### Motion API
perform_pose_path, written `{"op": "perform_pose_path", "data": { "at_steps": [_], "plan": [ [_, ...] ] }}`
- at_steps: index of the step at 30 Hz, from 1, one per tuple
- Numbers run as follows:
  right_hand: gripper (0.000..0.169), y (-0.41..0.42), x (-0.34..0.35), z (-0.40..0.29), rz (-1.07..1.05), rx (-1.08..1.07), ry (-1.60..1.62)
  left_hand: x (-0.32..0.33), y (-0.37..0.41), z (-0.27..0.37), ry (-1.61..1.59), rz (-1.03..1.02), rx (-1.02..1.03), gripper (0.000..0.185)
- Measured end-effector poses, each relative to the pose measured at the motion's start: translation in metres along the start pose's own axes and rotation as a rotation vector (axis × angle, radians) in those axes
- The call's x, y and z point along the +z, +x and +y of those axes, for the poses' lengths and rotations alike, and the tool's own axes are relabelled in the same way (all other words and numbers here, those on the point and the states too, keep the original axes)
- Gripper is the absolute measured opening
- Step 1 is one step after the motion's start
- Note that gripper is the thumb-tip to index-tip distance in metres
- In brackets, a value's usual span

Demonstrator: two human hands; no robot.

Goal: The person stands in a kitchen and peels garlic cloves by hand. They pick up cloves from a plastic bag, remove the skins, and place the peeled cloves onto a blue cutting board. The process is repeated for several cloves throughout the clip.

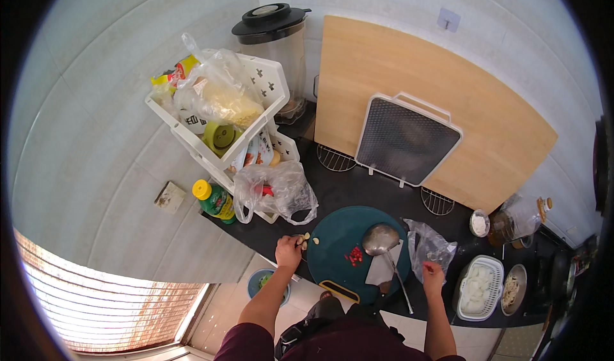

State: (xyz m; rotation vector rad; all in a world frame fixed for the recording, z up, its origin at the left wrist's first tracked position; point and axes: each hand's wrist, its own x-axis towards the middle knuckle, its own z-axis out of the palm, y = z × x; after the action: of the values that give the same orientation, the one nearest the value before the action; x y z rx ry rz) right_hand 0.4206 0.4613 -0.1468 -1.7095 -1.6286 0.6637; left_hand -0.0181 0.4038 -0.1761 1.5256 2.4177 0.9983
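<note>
At the left edge of a round dark green cutting board [333, 226], my left hand [289, 252] rests on several peeled garlic cloves [305, 238]; whether it grips any I cannot tell. Another clove [315, 241] lies on the board. Chopped red chili [354, 256] sits mid-board. A metal ladle [380, 239] lies across a cleaver blade [383, 267] on the board's right side. My right hand [432, 274] is at the near edge of a clear plastic bag [429, 246], fingers curled; what it holds is unclear.
To the right stand a white basket of pale sliced vegetable [499, 284], a metal bowl [522, 296], a small dish of white powder [479, 223] and a glass jar [520, 219]. At left are stacked white baskets [273, 80] and a green bottle [218, 202]. A mesh-faced panel [407, 138] leans behind.
</note>
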Motion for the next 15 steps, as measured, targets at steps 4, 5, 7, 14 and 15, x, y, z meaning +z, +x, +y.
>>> {"op": "perform_pose_path", "data": {
  "at_steps": [4, 5, 7, 14, 15],
  "plan": [
    [0.014, -0.003, -0.002, 0.000, -0.001, 0.043, 0.037, 0.004, 0.004, -0.009, 0.021, -0.018, -0.005, 0.012],
    [0.013, -0.003, -0.002, 0.001, 0.000, 0.058, 0.040, 0.007, 0.004, -0.012, -0.003, 0.010, -0.029, 0.012],
    [0.014, -0.004, -0.002, 0.002, 0.001, 0.056, 0.042, 0.007, 0.004, -0.015, -0.048, 0.063, -0.076, 0.012],
    [0.015, -0.003, -0.003, 0.003, -0.051, 0.004, 0.036, 0.022, -0.010, -0.047, -0.510, 0.070, -0.382, 0.017],
    [0.015, -0.004, -0.003, 0.005, -0.049, 0.018, 0.066, 0.017, -0.009, -0.040, -0.733, -0.061, -0.487, 0.017]
  ]
}}
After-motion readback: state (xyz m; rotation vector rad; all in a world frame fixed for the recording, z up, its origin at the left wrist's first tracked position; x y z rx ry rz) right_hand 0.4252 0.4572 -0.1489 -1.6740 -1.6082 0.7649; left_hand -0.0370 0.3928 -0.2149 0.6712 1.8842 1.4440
